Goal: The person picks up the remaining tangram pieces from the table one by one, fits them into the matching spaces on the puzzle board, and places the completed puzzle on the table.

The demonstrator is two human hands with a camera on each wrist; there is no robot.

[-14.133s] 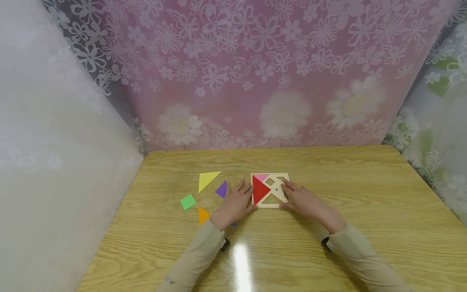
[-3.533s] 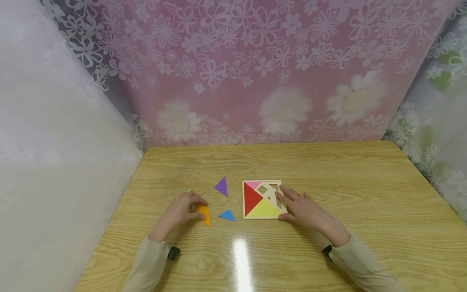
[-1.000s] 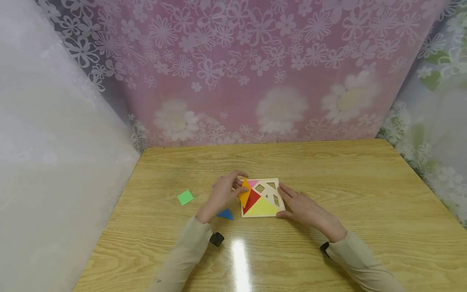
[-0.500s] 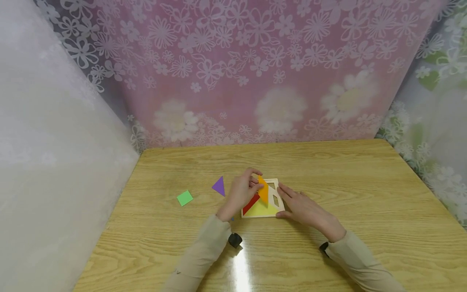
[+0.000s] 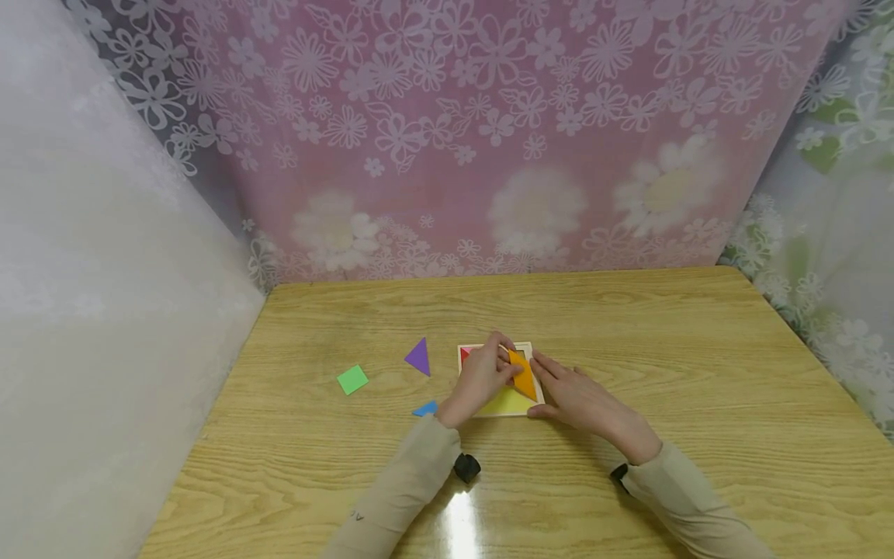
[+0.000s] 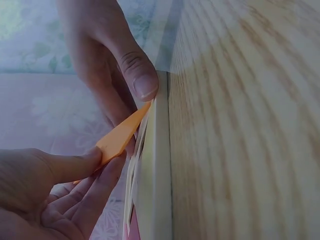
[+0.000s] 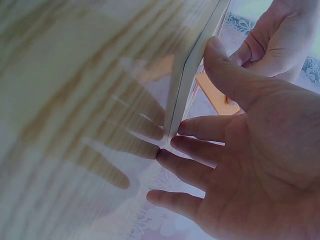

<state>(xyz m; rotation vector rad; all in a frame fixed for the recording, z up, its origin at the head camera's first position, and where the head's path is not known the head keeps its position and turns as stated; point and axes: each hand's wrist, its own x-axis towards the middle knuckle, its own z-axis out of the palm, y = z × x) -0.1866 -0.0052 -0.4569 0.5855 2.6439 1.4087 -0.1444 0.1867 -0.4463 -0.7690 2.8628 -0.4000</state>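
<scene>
In the head view my left hand (image 5: 482,378) pinches an orange four-sided tangram piece (image 5: 522,376) between thumb and fingers. The piece (image 6: 121,136) is tilted over the right part of a wooden tangram tray (image 5: 525,345), one tip down by the right thumb. My right hand (image 5: 590,402) rests along the tray's right edge, fingers straight, thumb at the near corner; the right wrist view shows those fingers (image 7: 187,167) spread. A yellow triangle (image 5: 504,403) lies in the tray's near side. A bit of a red piece (image 5: 465,354) shows at its far left; my left hand hides the rest.
Left of the tray lie a purple triangle (image 5: 419,357), a green square (image 5: 352,380) and a blue piece (image 5: 424,408) partly hidden by the left sleeve. The wooden table (image 5: 663,334) ends at a pink floral curtain (image 5: 447,194) behind.
Earlier, the yellow triangle went from the table into the tray and my left hand picked up the orange piece. Lately it has carried that piece rightward across the tray. My right hand stays put.
</scene>
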